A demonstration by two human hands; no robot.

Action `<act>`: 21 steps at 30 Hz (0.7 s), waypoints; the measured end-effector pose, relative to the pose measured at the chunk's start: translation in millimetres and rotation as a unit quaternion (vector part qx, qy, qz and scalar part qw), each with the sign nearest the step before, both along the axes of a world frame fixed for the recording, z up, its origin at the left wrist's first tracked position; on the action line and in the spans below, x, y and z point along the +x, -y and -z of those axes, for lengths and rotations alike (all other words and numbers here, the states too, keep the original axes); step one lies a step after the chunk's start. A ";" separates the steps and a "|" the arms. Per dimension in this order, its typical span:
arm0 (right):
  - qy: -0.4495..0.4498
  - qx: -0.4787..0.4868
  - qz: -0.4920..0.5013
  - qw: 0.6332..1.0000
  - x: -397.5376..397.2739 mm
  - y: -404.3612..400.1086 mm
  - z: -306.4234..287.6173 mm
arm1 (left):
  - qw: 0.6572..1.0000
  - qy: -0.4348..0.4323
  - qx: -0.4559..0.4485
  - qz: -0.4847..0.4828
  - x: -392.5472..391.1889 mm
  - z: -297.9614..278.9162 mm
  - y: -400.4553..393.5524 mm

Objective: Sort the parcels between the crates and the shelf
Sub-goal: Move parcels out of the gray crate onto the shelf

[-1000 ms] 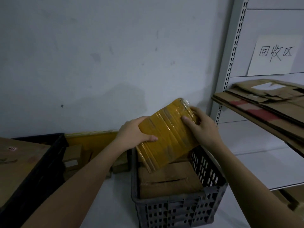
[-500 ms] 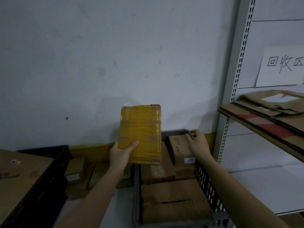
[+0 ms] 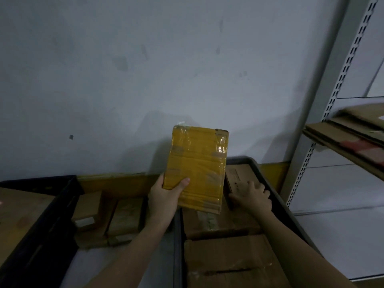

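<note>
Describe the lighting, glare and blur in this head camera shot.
Head view: dim, bluish light; tape on the yellow parcel in the left hand glints near its top right corner; the parcel's shadow falls on the wall; flattened cardboard on the shelf smears with motion blur; wide-angle bends the shelf post.
</note>
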State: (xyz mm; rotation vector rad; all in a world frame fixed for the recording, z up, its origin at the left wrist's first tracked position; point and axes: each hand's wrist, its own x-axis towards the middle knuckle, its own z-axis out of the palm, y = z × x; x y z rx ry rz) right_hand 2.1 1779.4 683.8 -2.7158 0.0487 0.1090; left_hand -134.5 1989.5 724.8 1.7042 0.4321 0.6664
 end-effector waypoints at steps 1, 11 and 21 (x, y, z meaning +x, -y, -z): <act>0.000 -0.008 0.004 1.000 4.7 -3.4 4.3 | 1.000 0.000 0.002 0.001 2.6 1.1 -2.3; -0.035 -0.002 0.031 0.999 21.5 -20.1 22.1 | 1.000 -0.018 -0.017 -0.016 21.9 16.7 -24.4; 0.099 0.125 -0.004 0.987 -17.0 -6.5 5.1 | 0.999 -0.004 -0.017 -0.045 -3.9 11.7 -32.8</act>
